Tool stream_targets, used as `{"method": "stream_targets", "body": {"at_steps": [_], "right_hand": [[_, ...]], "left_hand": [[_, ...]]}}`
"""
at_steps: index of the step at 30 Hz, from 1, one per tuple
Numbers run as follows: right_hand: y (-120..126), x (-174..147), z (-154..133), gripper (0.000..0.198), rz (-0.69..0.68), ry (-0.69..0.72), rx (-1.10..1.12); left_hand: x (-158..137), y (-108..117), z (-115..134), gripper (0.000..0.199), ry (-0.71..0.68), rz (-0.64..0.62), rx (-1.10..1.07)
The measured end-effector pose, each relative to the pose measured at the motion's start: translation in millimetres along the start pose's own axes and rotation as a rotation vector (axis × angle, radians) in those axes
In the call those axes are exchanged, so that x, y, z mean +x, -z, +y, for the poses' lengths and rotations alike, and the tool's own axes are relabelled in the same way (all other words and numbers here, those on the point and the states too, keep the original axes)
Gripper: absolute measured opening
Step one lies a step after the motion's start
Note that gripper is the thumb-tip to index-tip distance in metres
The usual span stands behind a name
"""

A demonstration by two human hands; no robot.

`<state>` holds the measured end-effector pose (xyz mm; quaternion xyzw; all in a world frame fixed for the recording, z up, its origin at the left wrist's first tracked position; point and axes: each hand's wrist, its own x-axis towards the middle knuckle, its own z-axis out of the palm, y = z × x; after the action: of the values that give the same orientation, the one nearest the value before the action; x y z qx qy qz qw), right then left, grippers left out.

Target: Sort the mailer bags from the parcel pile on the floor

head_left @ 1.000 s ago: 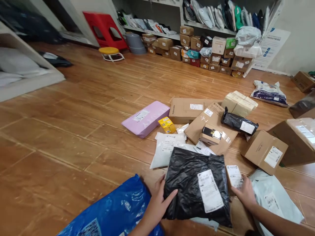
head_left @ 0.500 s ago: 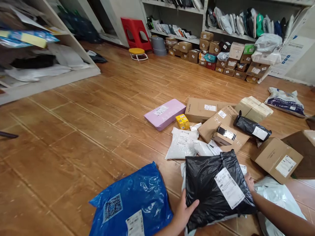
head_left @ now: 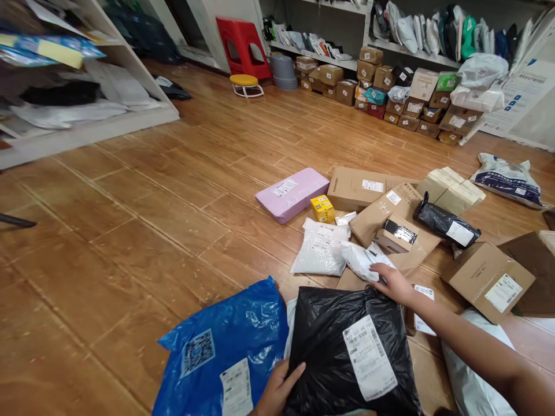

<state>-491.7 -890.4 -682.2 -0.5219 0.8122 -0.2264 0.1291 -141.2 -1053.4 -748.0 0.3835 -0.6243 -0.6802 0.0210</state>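
My left hand (head_left: 277, 390) holds the near left edge of a black plastic parcel bag (head_left: 347, 346) with a white label, which lies on the floor in front of me. My right hand (head_left: 390, 282) reaches forward past the bag's far edge, fingers on a small crumpled white mailer (head_left: 362, 259). A blue parcel bag (head_left: 221, 352) lies to the left of the black one. A white padded mailer (head_left: 319, 249) lies just beyond.
Cardboard boxes (head_left: 488, 278), a pink box (head_left: 292, 192), a small yellow box (head_left: 322, 208) and a black wrapped parcel (head_left: 446, 224) are scattered on the wooden floor. Shelves with parcels stand at left (head_left: 82, 130) and along the back wall (head_left: 416, 55), with stacked boxes and a red stool (head_left: 243, 40).
My right hand left the black bag's right side and reached forward to the small white mailer. The black bag came lower and closer to me; the left hand stays on it.
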Motion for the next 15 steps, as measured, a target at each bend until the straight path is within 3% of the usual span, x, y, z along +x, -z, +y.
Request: {"method": "stream_targets", "body": {"at_steps": [3,4,6,8,9,13,15], "right_hand": [[-32.1,42.4,-16.0,0.063,-0.037,-0.061,-0.102],[-38.3,51.1,-18.1,0.064,-0.035,-0.103,-0.138],[-39.9,60.0,-17.8,0.045,-0.028,-0.176,-0.198],[-29.4,59.5,-12.8,0.016,-0.025,-0.220,-0.228],[-21.4,57.1,-9.7,0.013,-0.023,-0.234,-0.235],[15.4,42.2,-6.3,0.026,0.013,-0.261,-0.233],[36.8,34.1,-17.2,0.028,0.140,-0.201,-0.167]], "left_hand": [[-3.3,-4.9,0.2,0.074,-0.014,-0.023,-0.013],[-4.4,-5.5,2.3,0.074,-0.013,-0.031,-0.012],[-5.6,-4.6,8.5,0.073,0.001,-0.051,-0.025],[-3.6,-1.6,16.6,0.073,0.018,-0.063,-0.065],[-0.8,-0.2,21.6,0.073,0.019,-0.062,-0.083],[21.3,-4.7,49.1,0.068,-0.066,-0.125,-0.078],[37.4,-15.0,63.9,0.063,-0.128,-0.222,-0.046]]}}
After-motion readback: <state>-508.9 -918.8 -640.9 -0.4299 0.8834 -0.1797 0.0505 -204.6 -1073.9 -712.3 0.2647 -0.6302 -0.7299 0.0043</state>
